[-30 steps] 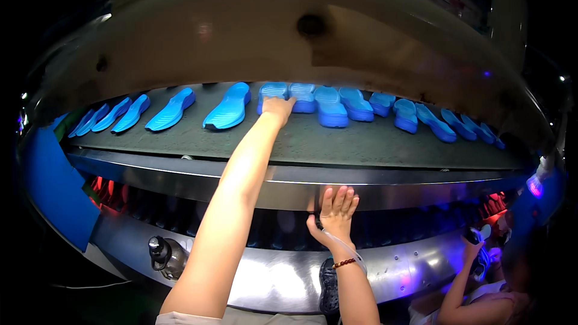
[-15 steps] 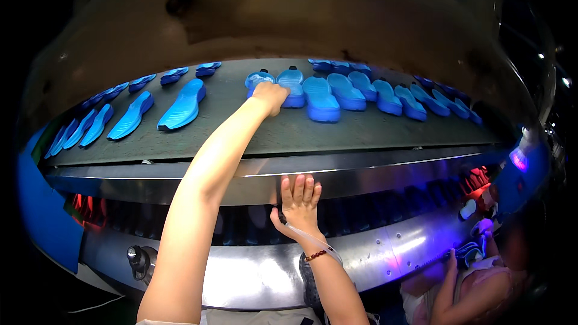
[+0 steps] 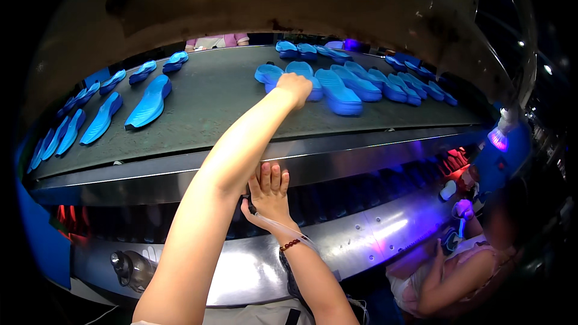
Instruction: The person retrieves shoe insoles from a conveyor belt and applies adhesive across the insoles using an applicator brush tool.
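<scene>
Blue soles (image 3: 338, 89) are spread on the belt (image 3: 208, 105), one partly covered by the left hand (image 3: 295, 89), curled, its grip hidden; the right hand (image 3: 271, 195), fingers straight, nothing visibly clasped, is laid against the metal rail (image 3: 349, 155), seemingly for support.

Soles (image 3: 150, 101) in two groups on the belt (image 3: 208, 93)

One group lies along the belt's left side, the other along its right, a gap between. Each has a nearer and a farther row. The left hand (image 3: 295, 89) is over the left end of the right group's nearer row. The right hand (image 3: 270, 195) is at the front rail (image 3: 138, 180), before the belt. Below the rail runs a ledge (image 3: 253, 280), a bottle (image 3: 137, 271) toward its left, a co-worker (image 3: 463, 277) at its right; another person (image 3: 218, 41) is behind the belt.
</scene>
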Demonstrator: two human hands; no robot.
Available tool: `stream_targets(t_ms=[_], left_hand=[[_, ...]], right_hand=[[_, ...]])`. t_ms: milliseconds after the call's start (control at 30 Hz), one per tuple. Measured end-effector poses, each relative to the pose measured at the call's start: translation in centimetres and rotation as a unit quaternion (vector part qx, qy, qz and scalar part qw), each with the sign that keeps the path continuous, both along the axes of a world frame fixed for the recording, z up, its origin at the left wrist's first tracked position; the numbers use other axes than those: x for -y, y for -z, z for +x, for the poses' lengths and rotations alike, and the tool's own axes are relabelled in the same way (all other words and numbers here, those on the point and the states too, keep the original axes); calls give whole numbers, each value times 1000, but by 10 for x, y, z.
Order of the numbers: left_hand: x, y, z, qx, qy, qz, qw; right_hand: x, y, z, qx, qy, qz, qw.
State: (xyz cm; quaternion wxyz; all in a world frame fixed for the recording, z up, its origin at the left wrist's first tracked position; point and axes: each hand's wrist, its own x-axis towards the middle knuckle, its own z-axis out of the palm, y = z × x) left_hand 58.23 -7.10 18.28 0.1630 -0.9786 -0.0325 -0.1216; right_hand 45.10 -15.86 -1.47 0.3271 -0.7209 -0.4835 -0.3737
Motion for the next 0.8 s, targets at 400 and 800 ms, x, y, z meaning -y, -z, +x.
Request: stream_targets(t_ms=[400,800], left_hand=[[-15,12,-56,66,56,-59,994],[-52,72,-315,487,143,-545,667]], right_hand=[[4,-4,2,-13,-24,-21,999],[94,-7,-43,-395,-158,59,903]])
